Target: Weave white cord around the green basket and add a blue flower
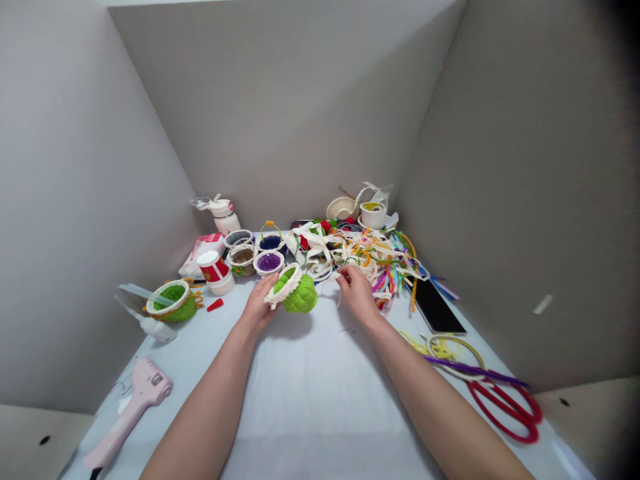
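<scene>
My left hand [261, 300] is closed on the rim side of a small green basket [302, 294]. The basket is tilted, its mouth facing left, and white lace trim [285, 285] runs round its rim. To the right, my right hand [356, 291] is held in a pinch near the pile of ribbons and lace [367, 257]. Whatever its fingertips hold is too small to make out; a faint thin strand shows below them. Close behind the green basket stands a purple-lined small basket [269, 263].
A pink glue gun [135, 407], a dropper bottle [159, 329] and another green basket [173, 301] lie left. Rightward are a phone [437, 307], red-handled scissors [510, 410] and purple pipe cleaners [470, 369]. White cups [373, 215] and a bottle [225, 217] stand at the back, before grey walls.
</scene>
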### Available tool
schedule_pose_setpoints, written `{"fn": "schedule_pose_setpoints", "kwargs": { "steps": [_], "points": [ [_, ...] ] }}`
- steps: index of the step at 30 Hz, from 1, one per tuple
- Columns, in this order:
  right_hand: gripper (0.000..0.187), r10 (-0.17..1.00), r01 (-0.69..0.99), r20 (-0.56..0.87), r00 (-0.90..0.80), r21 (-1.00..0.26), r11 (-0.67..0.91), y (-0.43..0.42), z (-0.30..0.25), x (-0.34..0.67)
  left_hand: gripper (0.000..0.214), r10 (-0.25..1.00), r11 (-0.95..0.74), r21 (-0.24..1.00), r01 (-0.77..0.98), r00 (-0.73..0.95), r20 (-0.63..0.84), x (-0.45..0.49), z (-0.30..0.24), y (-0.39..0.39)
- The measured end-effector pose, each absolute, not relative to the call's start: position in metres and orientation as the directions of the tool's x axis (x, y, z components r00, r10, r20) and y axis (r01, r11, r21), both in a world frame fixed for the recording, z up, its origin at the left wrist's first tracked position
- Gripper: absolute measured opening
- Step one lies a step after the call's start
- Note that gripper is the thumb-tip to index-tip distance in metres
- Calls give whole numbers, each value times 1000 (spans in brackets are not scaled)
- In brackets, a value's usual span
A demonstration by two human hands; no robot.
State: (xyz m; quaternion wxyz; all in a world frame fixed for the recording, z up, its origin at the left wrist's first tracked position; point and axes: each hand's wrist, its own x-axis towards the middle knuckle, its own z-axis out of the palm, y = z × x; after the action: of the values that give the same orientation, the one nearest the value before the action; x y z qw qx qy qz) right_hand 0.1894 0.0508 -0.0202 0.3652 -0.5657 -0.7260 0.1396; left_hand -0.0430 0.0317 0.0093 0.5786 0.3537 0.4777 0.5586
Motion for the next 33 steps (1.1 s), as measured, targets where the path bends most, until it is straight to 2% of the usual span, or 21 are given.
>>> {"fn": "schedule_pose_setpoints", "kwargs": {
  "steps": [3, 6, 10, 15, 18, 20, 22, 25, 27, 33],
  "points": [
    [34, 871, 677, 491, -2, -640, 363, 51, -20, 191, 37, 997, 39, 989, -140, -56, -47, -34, 0, 31],
    [33, 835, 627, 544, -82, -623, 467, 43, -14, 192, 39, 995, -43, 997, 63, -88, 48, -25, -10, 29],
    [23, 786, 527, 601, -149, -624, 577, 25, 6, 191, 39, 974, -101, 975, 197, -178, 137, -13, -13, 22],
    [14, 659, 445, 658, -363, -499, 744, 1, 20, 188, 40, 954, -122, 947, 297, -227, 194, -7, -6, 11],
    [14, 610, 437, 663, -434, -437, 786, -6, 13, 189, 29, 913, -218, 890, 401, -237, 331, -14, 0, 6],
    [15, 603, 453, 666, -440, -415, 789, -8, 6, 191, 14, 859, -376, 779, 502, -126, 496, -22, 4, 3],
    [16, 598, 475, 673, -436, -393, 787, -8, 1, 192, 20, 781, -565, 616, 550, 115, 614, -31, 7, -1],
    [19, 580, 506, 689, -435, -345, 790, -9, -2, 192, 26, 683, -707, 450, 546, 361, 635, -38, 8, -5],
    [20, 572, 526, 697, -433, -320, 788, -9, -3, 190, 22, 678, -714, 422, 558, 403, 615, -39, 7, -6],
    [17, 594, 581, 700, -397, -310, 753, -9, -7, 181, 13, 699, -702, 439, 561, 423, 577, -35, 4, -4]
  ]
}}
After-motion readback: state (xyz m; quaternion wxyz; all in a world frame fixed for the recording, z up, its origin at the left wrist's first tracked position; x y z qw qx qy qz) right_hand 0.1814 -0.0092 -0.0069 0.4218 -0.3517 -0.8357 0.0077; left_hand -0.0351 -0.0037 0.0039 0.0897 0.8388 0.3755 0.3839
